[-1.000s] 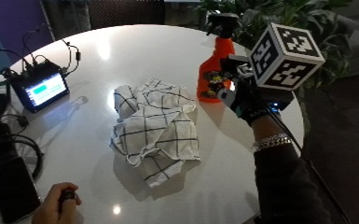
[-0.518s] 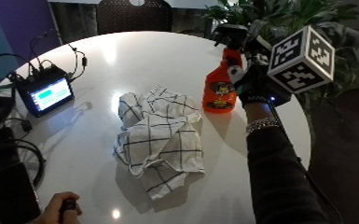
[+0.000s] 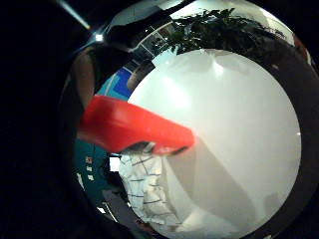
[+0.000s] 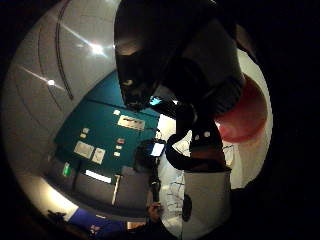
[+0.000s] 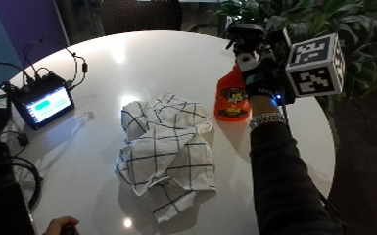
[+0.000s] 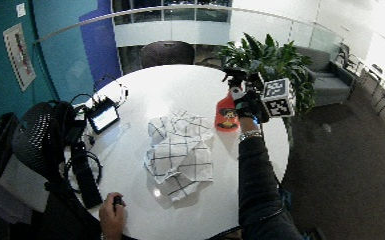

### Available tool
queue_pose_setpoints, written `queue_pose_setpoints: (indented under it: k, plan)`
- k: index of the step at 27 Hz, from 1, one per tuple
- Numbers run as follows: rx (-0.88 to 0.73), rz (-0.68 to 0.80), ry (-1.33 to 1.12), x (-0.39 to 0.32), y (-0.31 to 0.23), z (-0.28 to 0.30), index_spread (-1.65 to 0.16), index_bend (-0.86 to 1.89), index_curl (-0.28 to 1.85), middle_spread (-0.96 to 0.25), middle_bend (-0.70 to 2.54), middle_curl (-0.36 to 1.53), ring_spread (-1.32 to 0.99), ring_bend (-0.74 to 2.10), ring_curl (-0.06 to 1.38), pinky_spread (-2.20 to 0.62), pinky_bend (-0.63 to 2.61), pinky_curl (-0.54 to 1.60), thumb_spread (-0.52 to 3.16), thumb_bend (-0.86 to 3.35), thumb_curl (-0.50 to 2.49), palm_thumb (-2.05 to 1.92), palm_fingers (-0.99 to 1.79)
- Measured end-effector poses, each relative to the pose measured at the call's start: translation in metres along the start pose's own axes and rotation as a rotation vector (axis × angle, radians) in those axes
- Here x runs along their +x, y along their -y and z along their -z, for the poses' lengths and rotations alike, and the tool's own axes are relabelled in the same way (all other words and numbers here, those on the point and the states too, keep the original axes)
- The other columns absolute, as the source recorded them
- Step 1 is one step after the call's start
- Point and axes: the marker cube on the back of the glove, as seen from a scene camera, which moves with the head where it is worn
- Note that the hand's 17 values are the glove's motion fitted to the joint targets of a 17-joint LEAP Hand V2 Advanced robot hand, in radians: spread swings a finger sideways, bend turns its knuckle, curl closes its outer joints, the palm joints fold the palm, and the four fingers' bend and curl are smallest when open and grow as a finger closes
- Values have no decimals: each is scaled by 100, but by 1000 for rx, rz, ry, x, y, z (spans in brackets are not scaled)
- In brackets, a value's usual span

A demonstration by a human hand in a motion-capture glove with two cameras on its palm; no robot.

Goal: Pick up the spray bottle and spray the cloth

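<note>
Grip check: right hand (image 5: 261, 73) curled round neck of spray bottle (image 5: 232, 97), bottle base on or just above table (image 5: 142, 54), just beside checked cloth (image 5: 165, 149). Lift clear, tip nozzle toward cloth, then squeeze trigger. Versus 0.5 s ago: grip unchanged, bottle position much the same.

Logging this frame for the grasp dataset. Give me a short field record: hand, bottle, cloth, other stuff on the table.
hand: gloved right hand grips the spray bottle near its neck
spray bottle: orange, black sprayer head, upright; whether its base touches the table cannot be told
cloth: white checked cloth, crumpled on the round white table, beside the bottle
other: small monitor with cables near the table's edge
task stage: bottle gripped; no spray visible
</note>
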Motion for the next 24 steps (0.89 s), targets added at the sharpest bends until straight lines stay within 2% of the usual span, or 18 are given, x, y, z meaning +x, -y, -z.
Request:
queue_pose_setpoints:
  k: [6,13,18,24]
  plan:
    - [60,15,117,-4,-14,-11,-26,17,29,-5,26,36,-5,35,33,22,15,29,116,1,35,81,77]
    - [179,51,169,-11,-32,-24,-28,16,31,-12,39,41,-10,46,36,12,12,25,108,1,39,89,109]
    - [236,68,162,-21,-40,-25,-27,15,34,-17,35,42,-15,53,41,-11,37,34,98,0,42,95,138]
    - [275,134,139,-39,-49,-33,-27,17,36,-19,39,44,-16,62,44,-20,49,40,87,-3,46,95,144]
